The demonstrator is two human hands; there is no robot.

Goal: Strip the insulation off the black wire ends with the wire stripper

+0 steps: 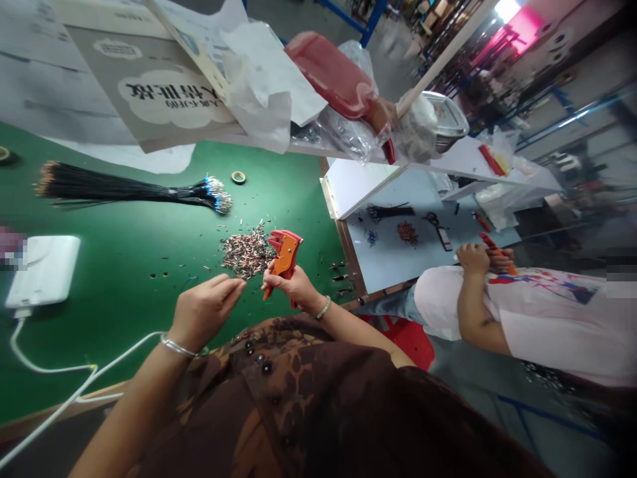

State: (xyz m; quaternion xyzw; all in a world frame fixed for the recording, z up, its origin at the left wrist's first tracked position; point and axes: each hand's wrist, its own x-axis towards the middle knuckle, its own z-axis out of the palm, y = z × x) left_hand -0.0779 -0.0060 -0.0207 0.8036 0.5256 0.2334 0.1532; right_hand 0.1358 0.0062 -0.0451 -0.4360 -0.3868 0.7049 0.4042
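My right hand (pixel 301 289) grips a red and orange wire stripper (pixel 285 252), its jaws pointing up and away from me. To its left, my left hand (pixel 204 311) is closed with fingers pressed together; what they hold, if anything, is hidden. The two hands are apart, just in front of a heap of small copper and black wire offcuts (pixel 243 251) on the green mat (pixel 124 292). Farther back on the left lies a bundle of black wires (pixel 124 184) with blue and bare metal ends at its right side.
A tape roll (pixel 238 177) lies beyond the offcuts. A white box (pixel 44 271) with a white cable (pixel 54 369) is at left. A shelf (pixel 308 151) with papers and plastic crosses the back. At right, a co-worker (pixel 547 312) holds an orange tool by another table (pixel 378 259).
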